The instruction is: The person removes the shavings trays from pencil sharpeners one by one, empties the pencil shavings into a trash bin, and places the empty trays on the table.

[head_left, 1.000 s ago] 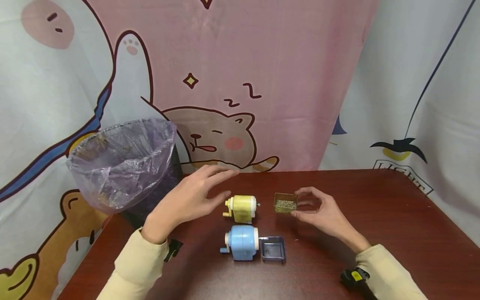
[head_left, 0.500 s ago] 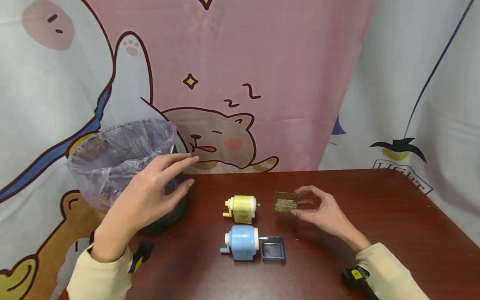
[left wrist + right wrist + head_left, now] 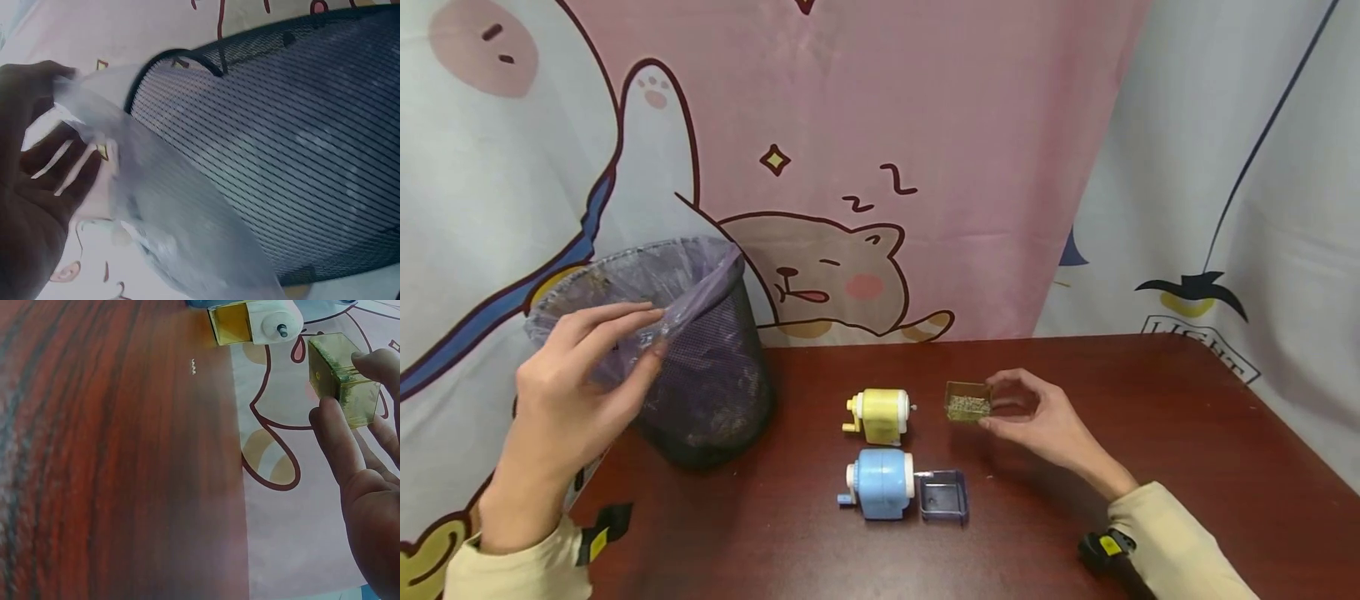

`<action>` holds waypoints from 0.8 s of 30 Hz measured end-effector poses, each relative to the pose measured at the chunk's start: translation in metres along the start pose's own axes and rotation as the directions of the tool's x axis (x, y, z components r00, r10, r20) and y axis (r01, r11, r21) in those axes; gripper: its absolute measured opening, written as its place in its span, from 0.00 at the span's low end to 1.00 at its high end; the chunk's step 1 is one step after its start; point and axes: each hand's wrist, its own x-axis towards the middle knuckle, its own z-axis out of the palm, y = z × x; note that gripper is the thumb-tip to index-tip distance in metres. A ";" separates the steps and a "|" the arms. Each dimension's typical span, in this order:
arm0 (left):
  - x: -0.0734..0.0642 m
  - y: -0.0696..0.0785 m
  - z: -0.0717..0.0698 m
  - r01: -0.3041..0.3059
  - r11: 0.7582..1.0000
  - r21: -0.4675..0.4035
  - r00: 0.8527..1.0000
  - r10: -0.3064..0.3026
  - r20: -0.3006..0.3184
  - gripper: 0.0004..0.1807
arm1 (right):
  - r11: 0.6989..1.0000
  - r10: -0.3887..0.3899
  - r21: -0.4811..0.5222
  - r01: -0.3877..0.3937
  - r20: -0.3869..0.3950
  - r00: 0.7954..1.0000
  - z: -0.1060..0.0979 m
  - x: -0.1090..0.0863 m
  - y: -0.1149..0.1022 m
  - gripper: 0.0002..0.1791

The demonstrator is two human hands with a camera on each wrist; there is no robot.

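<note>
My left hand [image 3: 576, 392] pinches the edge of a thin purple plastic bin liner [image 3: 706, 287], pulled away from the rim of a dark mesh wastebasket [image 3: 722, 375] on the left. The left wrist view shows the liner [image 3: 181, 219] stretched from the fingertips, with the mesh bare beside it. Between thumb and fingers, my right hand [image 3: 1045, 421] holds a small see-through yellow drawer [image 3: 967, 403] with pencil shavings inside, raised above the table. To the left of the drawer stands a yellow crank pencil sharpener [image 3: 883, 415].
Nearer the front is a blue crank pencil sharpener [image 3: 882, 483], with its dark blue see-through drawer [image 3: 943, 500] on the table to its right. A cartoon-printed curtain [image 3: 985, 167] hangs behind the brown table [image 3: 1150, 400].
My left hand has moved left from near the yellow sharpener to the wastebasket and taken the liner's edge, lifting it off the mesh side. My right hand stays in place with the drawer.
</note>
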 end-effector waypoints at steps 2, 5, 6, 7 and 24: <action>-0.002 -0.002 -0.002 0.012 0.999 -0.033 0.998 -0.014 -0.061 0.27 | 1.000 -0.002 -0.003 0.002 0.000 1.000 0.000 0.000 0.000 0.31; -0.004 -0.006 -0.005 0.043 0.996 -0.076 0.992 -0.051 -0.111 0.22 | 1.000 -0.004 0.001 0.004 -0.003 1.000 0.000 0.000 -0.001 0.30; -0.005 -0.008 -0.006 0.051 0.996 -0.075 0.992 -0.059 -0.114 0.21 | 1.000 -0.003 0.001 0.003 -0.005 1.000 0.000 0.000 -0.001 0.30; -0.006 -0.010 -0.007 0.056 0.996 -0.067 0.991 -0.063 -0.114 0.20 | 1.000 -0.002 0.006 0.002 -0.005 1.000 0.000 -0.001 -0.001 0.30; -0.027 -0.032 0.000 0.036 0.994 0.105 0.997 -0.042 0.060 0.35 | 1.000 -0.013 0.004 0.013 -0.023 1.000 -0.002 0.001 -0.003 0.29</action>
